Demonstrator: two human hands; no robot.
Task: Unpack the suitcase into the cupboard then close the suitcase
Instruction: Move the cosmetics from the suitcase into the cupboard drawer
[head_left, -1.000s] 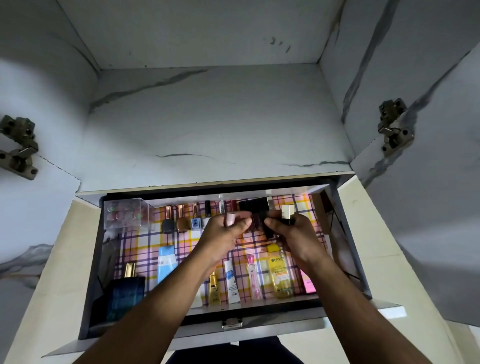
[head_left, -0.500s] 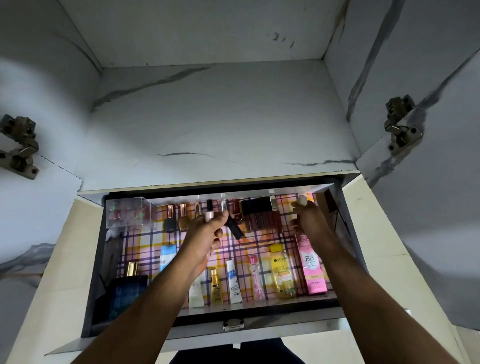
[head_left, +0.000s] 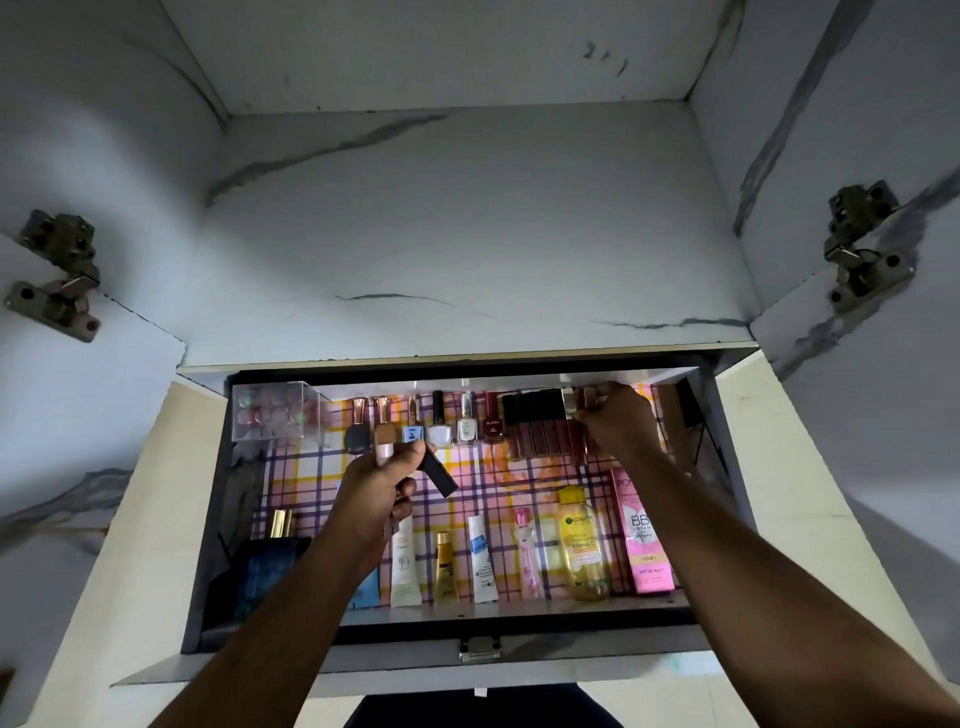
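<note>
The cupboard drawer (head_left: 467, 618) is pulled out below the shelf, lined with plaid paper and holding cosmetics. My left hand (head_left: 376, 499) hovers over its middle and grips a black stick (head_left: 438, 475) and a pale pink tube (head_left: 383, 451). My right hand (head_left: 615, 423) reaches to the drawer's far right corner and pinches a small silver-capped item (head_left: 571, 402) beside a row of dark lip-colour tubes (head_left: 535, 426). The suitcase is out of view.
Nail polish bottles (head_left: 441, 426) line the drawer's back. A clear box (head_left: 270, 415) stands back left. A blue perfume bottle (head_left: 270, 561), several tubes, a yellow bottle (head_left: 582, 545) and a pink BB cream box (head_left: 641, 535) lie at the front. The marble shelf (head_left: 467, 234) above holds nothing.
My hands have moved apart. My right hand went to the drawer's far right corner with the small item; my left hand drew back toward me holding the black stick and pink tube.
</note>
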